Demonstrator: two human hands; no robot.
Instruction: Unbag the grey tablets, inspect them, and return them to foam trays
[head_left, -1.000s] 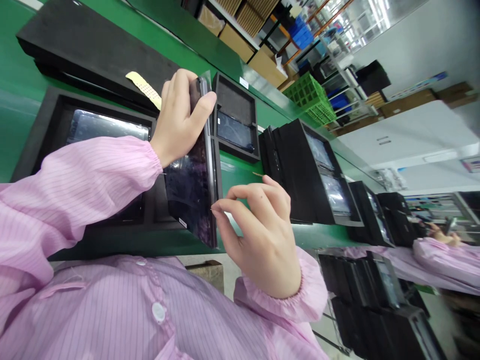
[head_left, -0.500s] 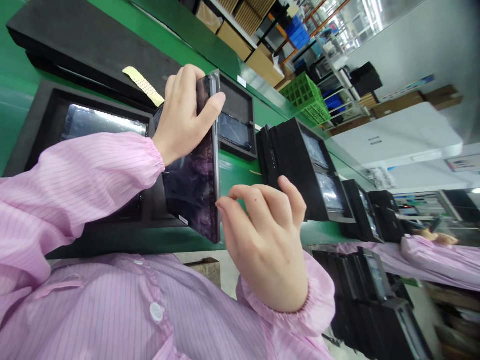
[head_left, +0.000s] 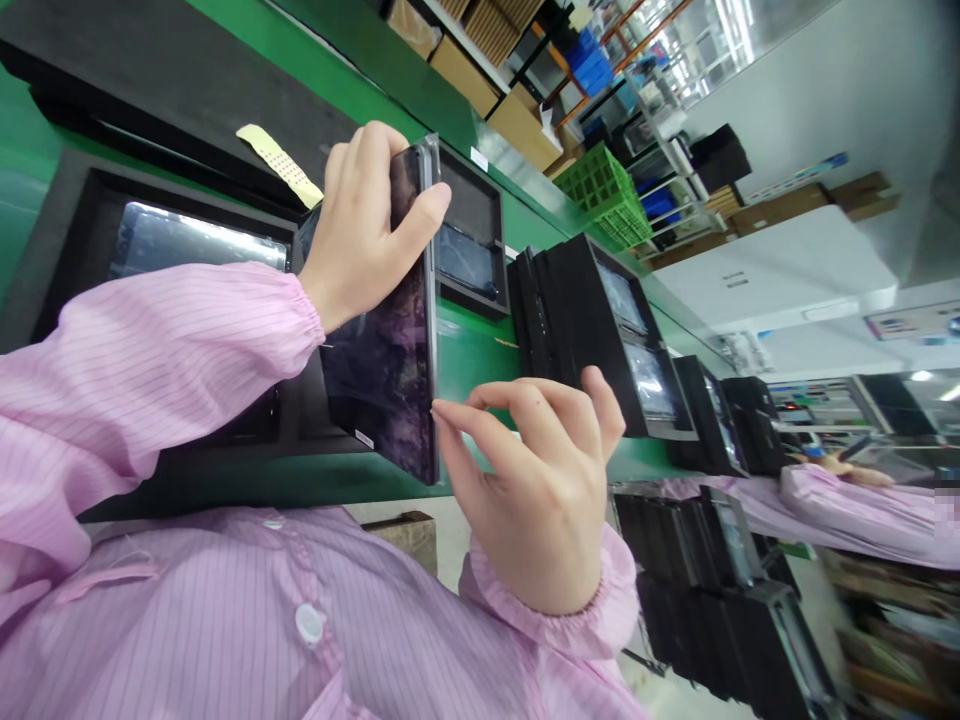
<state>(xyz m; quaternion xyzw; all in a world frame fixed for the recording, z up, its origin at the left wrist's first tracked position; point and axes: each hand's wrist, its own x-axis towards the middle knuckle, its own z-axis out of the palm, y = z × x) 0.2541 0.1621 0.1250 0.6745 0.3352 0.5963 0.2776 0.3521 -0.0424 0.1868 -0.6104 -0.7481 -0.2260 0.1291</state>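
My left hand (head_left: 360, 235) grips the top end of a dark tablet (head_left: 382, 350), fingers over its screen and thumb on its metal edge. The tablet stands on edge above a black foam tray (head_left: 75, 210) on the green bench. My right hand (head_left: 540, 490) is at the tablet's lower edge. Its thumb and forefinger are pinched together against the rim, and what they pinch is too small to see. The other fingers are curled.
A second foam tray (head_left: 472, 200) holds another screen. A yellow perforated strip (head_left: 277, 165) lies on a black foam sheet. Upright black trays (head_left: 577, 330) stand in a row to the right. Cardboard boxes (head_left: 525, 125) and a green crate (head_left: 607, 195) lie beyond. A co-worker's pink sleeve (head_left: 862, 500) is far right.
My right hand closed into a tighter pinch on the tablet's lower edge and shifted slightly. My left hand keeps its hold on the tablet, which barely moved.
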